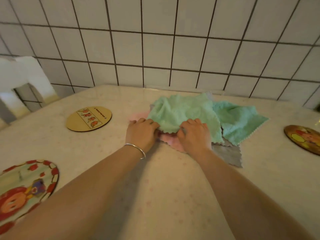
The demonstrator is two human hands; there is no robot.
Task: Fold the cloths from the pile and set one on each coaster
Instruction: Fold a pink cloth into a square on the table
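A pile of cloths lies at the middle of the table. On top is a light green cloth (181, 113), with a second green cloth (240, 122) to its right. A pink cloth (171, 140) and a grey cloth (228, 153) lie underneath. My left hand (142, 134) and my right hand (194, 135) both pinch the near edge of the top green cloth, side by side. Three round coasters are bare: a tan one (89, 118) at the left, a colourful one (26, 189) at the near left, a dark one (303, 138) at the right.
The speckled cream table (155, 196) ends at a white tiled wall (155, 49) behind the pile. A white chair back (24, 80) stands past the table's far-left corner. A silver bangle (136, 149) is on my left wrist.
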